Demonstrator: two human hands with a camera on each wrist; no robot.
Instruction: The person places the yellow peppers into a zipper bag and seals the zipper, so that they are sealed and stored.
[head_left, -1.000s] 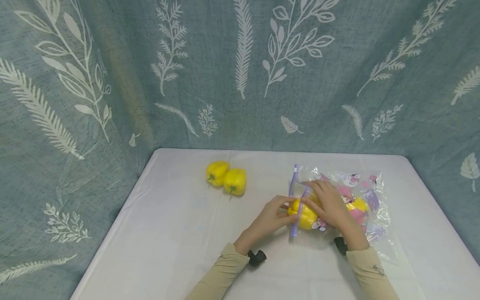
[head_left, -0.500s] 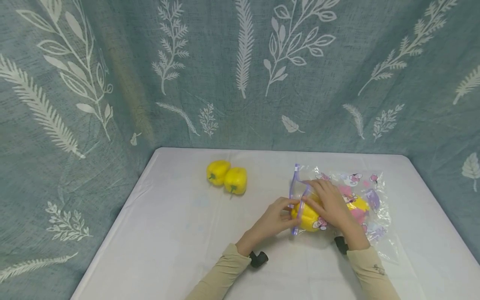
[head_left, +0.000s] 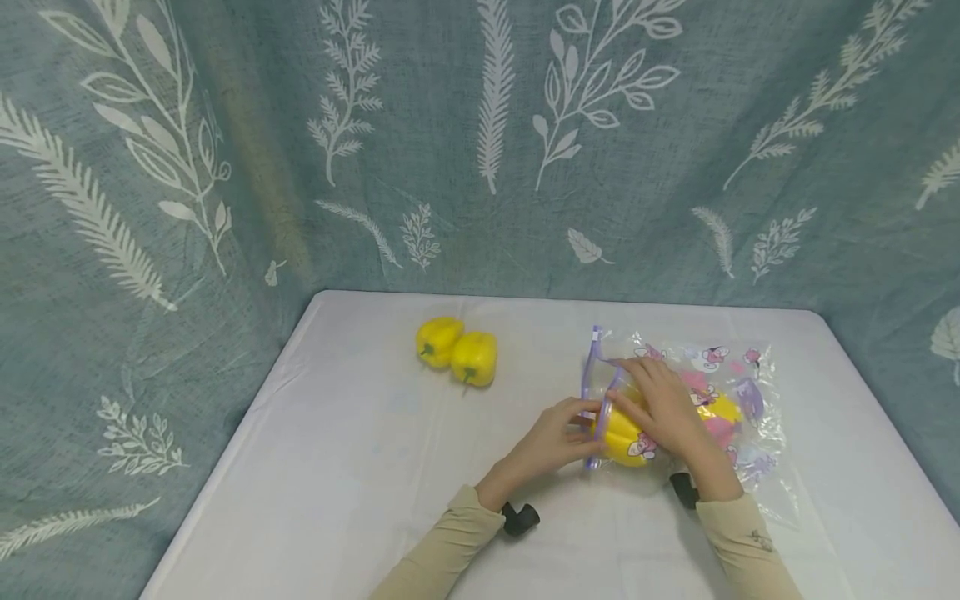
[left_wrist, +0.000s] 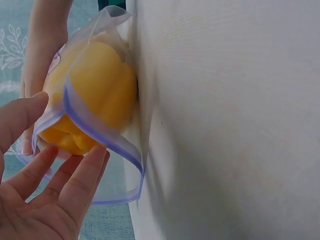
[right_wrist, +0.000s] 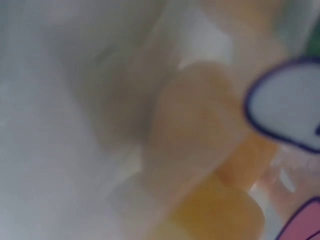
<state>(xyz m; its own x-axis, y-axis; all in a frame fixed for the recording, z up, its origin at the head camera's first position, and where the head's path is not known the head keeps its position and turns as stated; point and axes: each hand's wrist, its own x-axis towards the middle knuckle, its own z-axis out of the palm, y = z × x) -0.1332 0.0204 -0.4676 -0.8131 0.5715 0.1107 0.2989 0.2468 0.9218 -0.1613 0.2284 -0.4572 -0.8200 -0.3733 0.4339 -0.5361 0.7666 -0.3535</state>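
A clear zip-lock bag with purple edging and pink cartoon prints lies on the right of the table, its mouth toward the left. Just inside that mouth sits a yellow bell pepper. My left hand reaches to it with spread fingers, fingertips touching the pepper's near end and the thumb beside the bag's rim. From above, my right hand holds the bag near its mouth, over the pepper. Deeper in the bag is more yellow, partly covered by prints. The right wrist view is blurred by plastic.
Two yellow bell peppers lie side by side at the back, left of the bag. A white cloth covers the table. Blue-green curtains with leaf prints hang behind and beside it. Black wrist-worn pieces sit under the wrists.
The pepper at the bag's mouth has slid slightly right, further inside, and my left hand has followed it. My right hand stays almost in place on the bag. The head view shifts slightly.
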